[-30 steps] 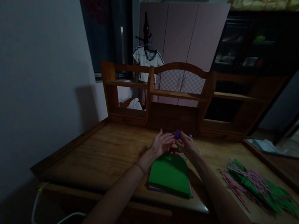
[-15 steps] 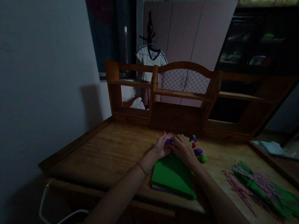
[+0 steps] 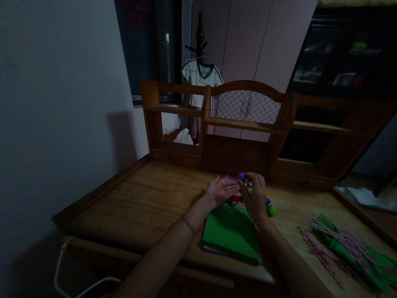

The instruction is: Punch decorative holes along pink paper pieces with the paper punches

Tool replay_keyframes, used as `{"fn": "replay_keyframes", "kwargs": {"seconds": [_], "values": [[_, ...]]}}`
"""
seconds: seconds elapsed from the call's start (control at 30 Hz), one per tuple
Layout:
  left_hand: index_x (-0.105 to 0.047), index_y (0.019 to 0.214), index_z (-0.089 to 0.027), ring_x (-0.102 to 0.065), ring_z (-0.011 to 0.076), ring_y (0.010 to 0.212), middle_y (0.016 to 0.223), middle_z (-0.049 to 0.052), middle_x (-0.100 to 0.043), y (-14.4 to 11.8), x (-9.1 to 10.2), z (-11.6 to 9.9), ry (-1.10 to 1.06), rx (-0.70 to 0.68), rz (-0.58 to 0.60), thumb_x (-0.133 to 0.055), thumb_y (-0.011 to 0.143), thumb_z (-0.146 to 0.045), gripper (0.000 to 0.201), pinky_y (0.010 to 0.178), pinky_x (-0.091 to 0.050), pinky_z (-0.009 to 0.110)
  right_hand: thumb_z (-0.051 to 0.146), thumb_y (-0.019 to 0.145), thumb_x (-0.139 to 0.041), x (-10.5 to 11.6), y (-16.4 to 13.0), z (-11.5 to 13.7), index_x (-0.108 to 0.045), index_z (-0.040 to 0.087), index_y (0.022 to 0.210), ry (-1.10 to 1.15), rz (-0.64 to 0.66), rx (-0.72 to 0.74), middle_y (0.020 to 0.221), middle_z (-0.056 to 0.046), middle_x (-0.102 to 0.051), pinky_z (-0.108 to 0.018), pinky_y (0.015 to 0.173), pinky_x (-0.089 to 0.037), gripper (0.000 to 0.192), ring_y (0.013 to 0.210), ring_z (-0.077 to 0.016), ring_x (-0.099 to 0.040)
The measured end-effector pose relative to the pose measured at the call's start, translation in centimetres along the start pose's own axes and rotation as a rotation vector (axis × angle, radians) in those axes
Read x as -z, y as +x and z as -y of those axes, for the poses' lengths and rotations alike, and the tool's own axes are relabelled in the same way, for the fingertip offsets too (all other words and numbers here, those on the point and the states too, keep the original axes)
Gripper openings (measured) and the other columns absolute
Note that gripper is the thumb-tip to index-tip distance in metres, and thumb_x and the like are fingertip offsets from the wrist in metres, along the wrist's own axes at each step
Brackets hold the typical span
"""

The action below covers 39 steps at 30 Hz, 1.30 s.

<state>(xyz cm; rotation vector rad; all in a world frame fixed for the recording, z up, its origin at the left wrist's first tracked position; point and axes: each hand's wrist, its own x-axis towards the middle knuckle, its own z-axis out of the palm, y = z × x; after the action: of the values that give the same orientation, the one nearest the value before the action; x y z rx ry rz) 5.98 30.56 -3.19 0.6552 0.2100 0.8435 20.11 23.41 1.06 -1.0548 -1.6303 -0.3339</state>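
My left hand (image 3: 218, 192) is palm up with its fingers stretched out flat. A pink piece (image 3: 228, 180) shows along its fingertips; whether it rests on the hand or behind it I cannot tell. My right hand (image 3: 256, 197) is curled, thumb and forefinger around a small purple ball (image 3: 241, 176). Below and between the hands are small red balls with googly eyes (image 3: 235, 200), partly hidden. A green ball with an eye (image 3: 271, 209) sits to the right of my right wrist. Nearer to me lies a stack of sheets with a green top (image 3: 231, 235).
A pile of pink patterned strips and green pieces (image 3: 355, 246) lies at the right of the wooden desk (image 3: 127, 207). A wooden shelf unit (image 3: 241, 122) stands along the back edge. A white cable (image 3: 82, 291) hangs at the front left.
My hands have moved apart. The right hand has shifted right with the purple ball, and the left has opened out flat. Red balls between them now show.
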Motion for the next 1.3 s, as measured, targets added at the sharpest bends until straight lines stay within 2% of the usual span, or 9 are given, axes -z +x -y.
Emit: {"fn": "replay_keyframes", "kwargs": {"seconds": [0.13,0.23,0.4,0.5,0.6,0.73,0.93,1.13,1.3], "values": [[-0.055,0.112,-0.009,-0.048,0.0282,0.120,0.125,0.021,-0.053,-0.6,-1.2,-0.7,0.118,-0.095,0.022,-0.039,0.083,-0.059,0.061,0.101,-0.036,0.043,0.039,0.087,-0.052,0.1,0.3,-0.8,-0.054,0.019,0.103,0.009,-0.047,-0.096,0.099,-0.010,-0.055,-0.038,0.084,-0.041,0.026,0.094,-0.0229,-0.049],[-0.059,0.113,-0.017,-0.044,0.0248,0.124,0.127,0.012,-0.054,-1.2,-2.7,-1.1,0.366,-0.262,-0.002,-0.031,0.086,-0.061,0.059,0.103,-0.033,0.042,0.044,0.086,-0.052,0.3,0.4,-1.6,-0.055,0.017,0.099,-0.003,-0.118,-0.213,0.095,-0.009,-0.056,-0.036,0.081,-0.040,0.030,0.090,-0.0219,-0.050],[-0.068,0.098,-0.023,-0.046,0.0232,0.118,0.112,0.007,-0.063,-1.6,-3.2,-0.7,1.086,-0.665,-0.259,-0.039,0.090,-0.043,0.037,0.110,-0.015,0.041,0.051,0.083,-0.051,0.7,0.4,-2.9,-0.055,0.015,0.104,0.087,-0.194,-0.475,0.094,-0.009,-0.061,-0.030,0.073,-0.041,0.042,0.081,-0.0196,-0.055],[-0.068,0.098,-0.023,-0.049,0.0238,0.108,0.105,0.008,-0.062,-1.2,-1.9,-0.5,1.314,-0.792,-0.445,-0.050,0.084,-0.026,0.023,0.105,-0.026,0.041,0.055,0.082,-0.049,0.7,0.2,-3.7,-0.057,0.014,0.103,0.144,-0.226,-0.584,0.094,-0.009,-0.063,-0.029,0.072,-0.041,0.047,0.080,-0.0191,-0.057],[-0.070,0.090,-0.023,-0.049,0.0228,0.106,0.103,0.006,-0.060,-0.8,-0.6,-0.6,1.440,-0.749,-0.475,-0.050,0.075,-0.008,0.029,0.100,-0.031,0.040,0.057,0.081,-0.048,0.7,0.1,-4.5,-0.059,0.014,0.100,0.161,-0.237,-0.632,0.092,-0.010,-0.064,-0.029,0.071,-0.042,0.049,0.080,-0.0193,-0.057],[-0.072,0.068,-0.026,-0.041,0.0243,0.115,0.112,0.002,-0.062,-0.6,0.5,-0.3,1.593,-0.656,-0.267,-0.057,0.067,-0.005,0.026,0.106,-0.023,0.041,0.059,0.079,-0.049,0.6,-0.1,-5.2,-0.061,0.013,0.097,0.172,-0.257,-0.672,0.089,-0.010,-0.065,-0.028,0.068,-0.042,0.050,0.077,-0.0194,-0.058],[-0.073,0.079,-0.031,-0.043,0.0238,0.118,0.112,0.001,-0.064,-0.1,2.5,0.7,1.631,-0.638,-0.154,-0.063,0.065,-0.007,0.030,0.111,-0.007,0.043,0.059,0.078,-0.051,0.7,0.0,-5.3,-0.064,0.013,0.095,0.204,-0.303,-0.676,0.085,-0.010,-0.068,-0.029,0.067,-0.044,0.051,0.075,-0.0200,-0.060],[-0.072,0.088,-0.031,-0.043,0.0273,0.119,0.102,0.002,-0.068,-0.1,1.9,1.0,1.602,-0.555,-0.154,-0.061,0.066,-0.010,0.032,0.109,-0.005,0.048,0.054,0.077,-0.056,1.8,0.6,-5.5,-0.062,0.016,0.106,0.341,-0.311,-0.663,0.090,-0.008,-0.069,-0.030,0.067,-0.047,0.049,0.078,-0.0210,-0.064],[-0.065,0.110,-0.029,-0.050,0.0252,0.112,0.115,0.004,-0.063,-0.3,0.3,0.4,1.471,-0.654,-0.310,-0.052,0.077,-0.015,0.038,0.105,-0.026,0.043,0.046,0.077,-0.057,2.4,0.3,-6.6,-0.061,0.015,0.105,0.069,-0.176,-0.541,0.093,-0.009,-0.066,-0.030,0.072,-0.043,0.042,0.081,-0.0211,-0.060]]}}
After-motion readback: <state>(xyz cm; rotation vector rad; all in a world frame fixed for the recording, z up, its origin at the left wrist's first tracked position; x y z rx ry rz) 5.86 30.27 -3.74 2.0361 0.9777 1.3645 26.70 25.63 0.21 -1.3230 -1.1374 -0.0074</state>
